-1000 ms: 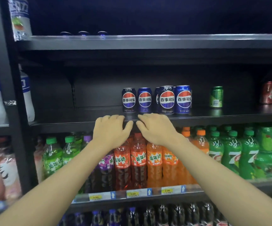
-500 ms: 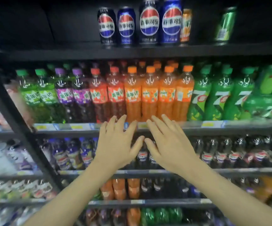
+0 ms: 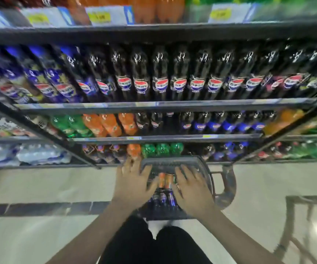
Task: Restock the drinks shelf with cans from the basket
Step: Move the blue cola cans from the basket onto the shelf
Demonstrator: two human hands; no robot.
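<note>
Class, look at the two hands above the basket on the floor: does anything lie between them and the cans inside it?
Nothing visible does. The left hand and right hand hover open over the basket, which has no lid. The orange cans and blue cans show uncovered in the gap between the hands. The frame is blurred, so contact cannot be told.

Motion blur smeared the whole view. The left hand [image 3: 133,184] and right hand [image 3: 191,189] covered most of the basket [image 3: 173,162], leaving only a few orange cans [image 3: 165,180] and blue cans [image 3: 162,199] showing between them. The price tags [image 3: 108,16] were unreadable, and the top edge cut off the orange bottles [image 3: 154,8].
</note>
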